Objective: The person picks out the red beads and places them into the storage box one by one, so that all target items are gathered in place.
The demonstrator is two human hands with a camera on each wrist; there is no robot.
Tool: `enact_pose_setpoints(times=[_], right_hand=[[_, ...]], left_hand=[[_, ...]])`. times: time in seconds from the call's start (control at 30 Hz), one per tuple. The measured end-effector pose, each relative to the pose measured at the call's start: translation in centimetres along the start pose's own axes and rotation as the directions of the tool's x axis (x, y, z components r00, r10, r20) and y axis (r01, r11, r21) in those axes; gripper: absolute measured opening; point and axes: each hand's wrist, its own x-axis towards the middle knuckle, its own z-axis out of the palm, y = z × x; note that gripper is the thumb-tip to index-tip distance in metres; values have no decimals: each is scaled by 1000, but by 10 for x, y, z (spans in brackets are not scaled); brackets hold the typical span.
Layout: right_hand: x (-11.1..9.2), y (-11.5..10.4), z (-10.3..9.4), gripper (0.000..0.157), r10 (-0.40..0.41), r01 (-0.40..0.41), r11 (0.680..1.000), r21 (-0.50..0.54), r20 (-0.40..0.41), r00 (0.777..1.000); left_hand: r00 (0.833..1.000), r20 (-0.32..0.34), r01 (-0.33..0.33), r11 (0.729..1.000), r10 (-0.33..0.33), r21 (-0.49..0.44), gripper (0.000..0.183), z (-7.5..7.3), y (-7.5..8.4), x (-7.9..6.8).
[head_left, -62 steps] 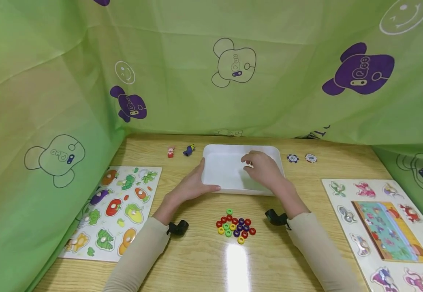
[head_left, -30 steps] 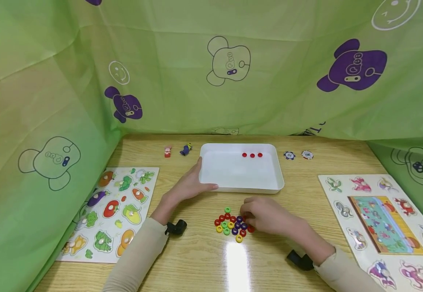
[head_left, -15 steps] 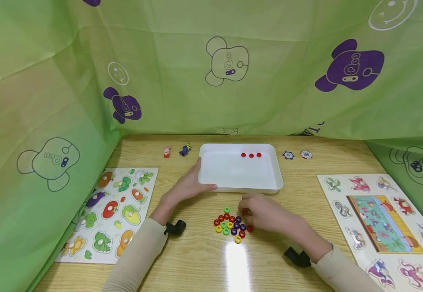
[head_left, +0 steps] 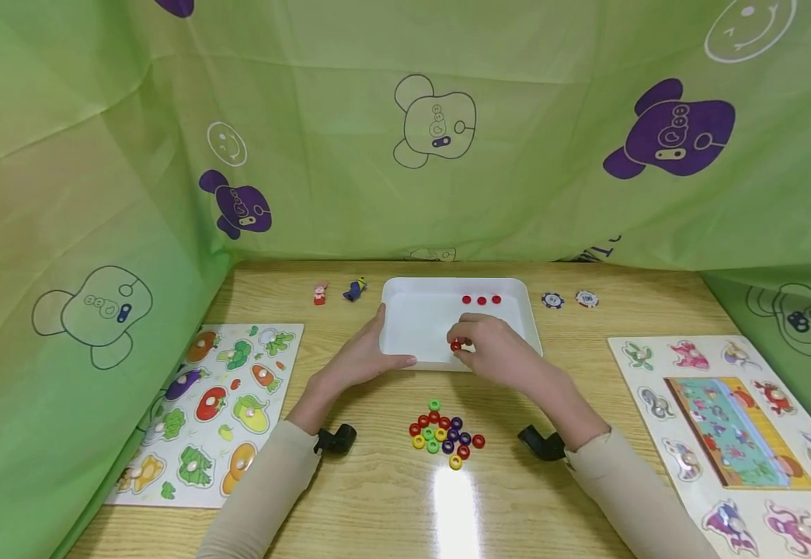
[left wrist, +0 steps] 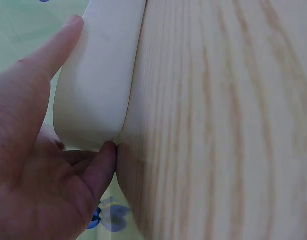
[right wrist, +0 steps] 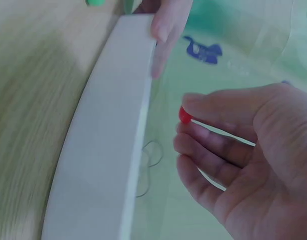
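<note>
A white tray [head_left: 419, 326] stands at the back middle of the table, with three red ring-shaped beads [head_left: 482, 300] in a row inside it. My left hand [head_left: 358, 353] holds the tray's near left corner, thumb along the front wall and fingers at the side. Above the tray's front part, my right hand [head_left: 496, 349] pinches another red ring bead [head_left: 456, 345] between thumb and fingertips. The right wrist view also shows this red bead [right wrist: 184, 115] at the fingertips, over the tray wall [right wrist: 103, 130]. In front of the tray lies a group of red, green, yellow and purple ring beads [head_left: 443, 435].
Left of the tray stand a small pink-and-red figure [head_left: 319, 293] and a blue-and-yellow one [head_left: 355, 289]. Two poker chips [head_left: 552, 300] lie to its right. A vegetable puzzle board [head_left: 217, 404] is at the left, a sea-animal puzzle board [head_left: 646, 404] at the right. Green cloth [head_left: 335, 155] encloses the table.
My right hand came out of the tray, leaving three red beads there, reached into the bead group, and is now back over the tray with a red bead. The left hand has stayed put.
</note>
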Motion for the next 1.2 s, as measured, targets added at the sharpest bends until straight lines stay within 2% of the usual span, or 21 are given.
enact_pose_setpoints(times=[0.13,0.3,0.57,0.9,1.07,1.2], right_hand=[[23,12,5,13,60,-58,998,27,-66,996],[48,29,11,12,148,-142,988,57,-136,980],[69,55,21,20,295,-303,953,-21,-166,941],[83,68,37,20,282,-310,945,-102,-219,934],[82,63,36,22,271,-291,953,-81,-197,942],[77,53,29,19,222,-241,965,-99,-178,959]], left_hand=[[1000,-2,10,1000,-10,8,126,-2,0,-1],[1000,-7,3,1000,-3,25,127,-3,1,0],[999,6,-41,999,41,4,130,4,4,5],[999,11,-35,999,34,8,128,4,3,5],[999,24,-27,1000,27,4,130,2,0,3],[1000,22,-7,1000,7,27,131,-1,-2,1]])
